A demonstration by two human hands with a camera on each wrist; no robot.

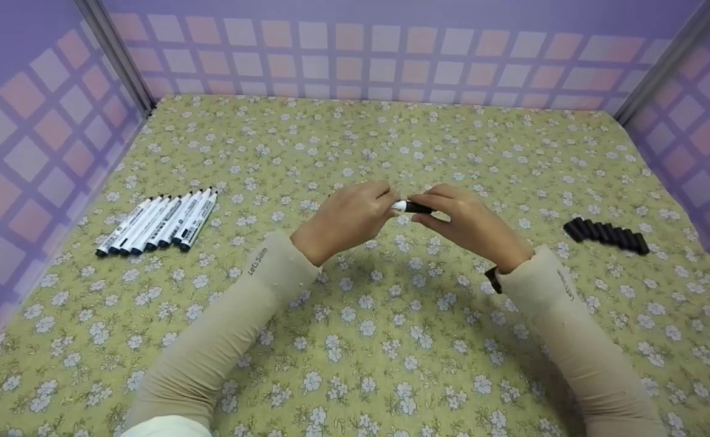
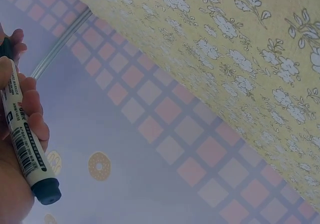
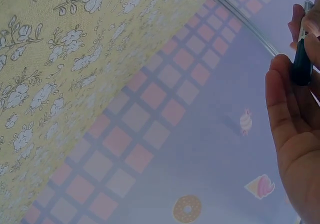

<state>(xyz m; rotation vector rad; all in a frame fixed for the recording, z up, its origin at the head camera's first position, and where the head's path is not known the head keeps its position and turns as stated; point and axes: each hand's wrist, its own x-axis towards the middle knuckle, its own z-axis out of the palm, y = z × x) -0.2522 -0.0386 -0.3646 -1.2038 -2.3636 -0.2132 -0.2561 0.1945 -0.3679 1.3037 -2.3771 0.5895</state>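
Observation:
My left hand [image 1: 351,212] grips a white whiteboard marker [image 2: 25,129] around its barrel. The printed label and dark end plug of the marker show in the left wrist view. From the other side, my right hand [image 1: 467,218] pinches the black marker cap [image 1: 418,207] between thumb and fingers. The cap sits over the marker's tip end, with a short white stretch of barrel between the two hands. In the right wrist view, the cap [image 3: 301,67] lies against the curled fingers [image 3: 280,84].
A slanted row of several uncapped white markers [image 1: 163,221] lies at the left, black tips pointing away. Over at the right is a row of several black caps [image 1: 607,235]. A flowered cloth [image 1: 367,328] covers the table, with checkered walls [image 1: 351,45] around it.

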